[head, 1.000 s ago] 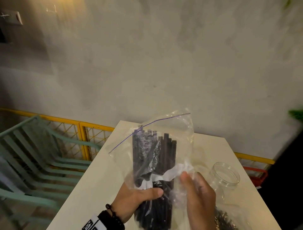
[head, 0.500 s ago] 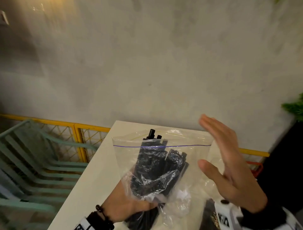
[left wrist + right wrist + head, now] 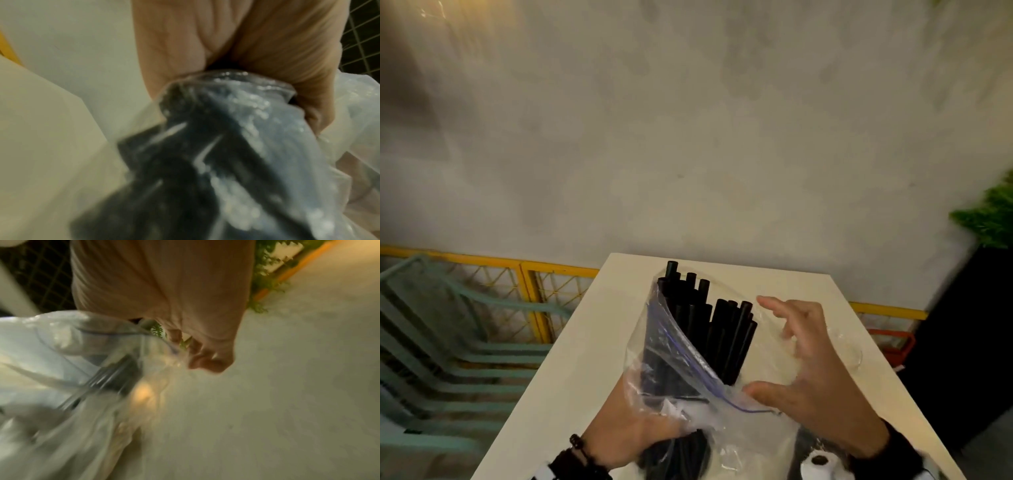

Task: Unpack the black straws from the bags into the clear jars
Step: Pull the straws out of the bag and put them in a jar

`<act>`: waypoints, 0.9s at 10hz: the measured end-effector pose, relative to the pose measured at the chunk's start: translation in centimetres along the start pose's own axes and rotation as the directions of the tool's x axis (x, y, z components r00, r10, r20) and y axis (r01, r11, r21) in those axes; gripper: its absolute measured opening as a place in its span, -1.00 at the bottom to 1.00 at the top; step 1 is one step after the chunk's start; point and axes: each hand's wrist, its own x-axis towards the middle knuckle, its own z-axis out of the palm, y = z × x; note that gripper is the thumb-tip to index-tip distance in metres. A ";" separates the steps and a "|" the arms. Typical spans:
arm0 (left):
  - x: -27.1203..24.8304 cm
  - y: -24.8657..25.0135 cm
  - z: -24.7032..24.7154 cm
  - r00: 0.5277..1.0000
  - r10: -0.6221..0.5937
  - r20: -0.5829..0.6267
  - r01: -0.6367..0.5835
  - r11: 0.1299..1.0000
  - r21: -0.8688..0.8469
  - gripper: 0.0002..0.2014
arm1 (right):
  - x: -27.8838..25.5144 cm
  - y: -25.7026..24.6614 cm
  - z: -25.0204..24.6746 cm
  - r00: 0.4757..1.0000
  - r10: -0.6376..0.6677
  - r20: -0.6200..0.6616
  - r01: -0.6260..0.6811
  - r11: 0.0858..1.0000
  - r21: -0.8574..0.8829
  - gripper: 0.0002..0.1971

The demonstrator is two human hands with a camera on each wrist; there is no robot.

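Straws [image 3: 709, 329]: black bundle, upright in clear zip bag [image 3: 671, 346], tops sticking out of opened mouth, held above desk [image 3: 585, 359]. Judged light, stiff, smooth; likely to slide and fan out. Bag film thin, slippery, crinkly. Left hand [image 3: 619, 435] grip clamped round bag's lower part, straws squeezed inside. Right hand [image 3: 815, 383] grip apart, fingers spread beside bag mouth, thumb on zip edge. Best taken round exposed tops as bundle. Clear jar [image 3: 849, 349] partly hidden behind right hand. Desk pale, smooth. Grey wall, yellow railing, green chairs, plant around.
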 end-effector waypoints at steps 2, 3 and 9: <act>1.2 -2.0 1.3 0.997 -0.058 -0.057 0.057 0.998 -0.014 -0.21 | -2.4 -2.4 6.3 0.989 0.135 0.062 -0.149 0.895 0.420 -0.47; 1.1 -2.5 1.0 0.992 -0.060 -0.113 0.060 0.998 -0.001 -0.46 | -2.3 -1.3 7.5 0.980 0.183 0.076 -0.198 0.911 0.362 -0.37; 2.5 -2.0 3.8 1.000 0.011 0.019 -0.011 1.000 0.001 -0.46 | -2.4 1.6 6.1 0.938 0.282 0.199 -0.324 0.518 0.792 -0.28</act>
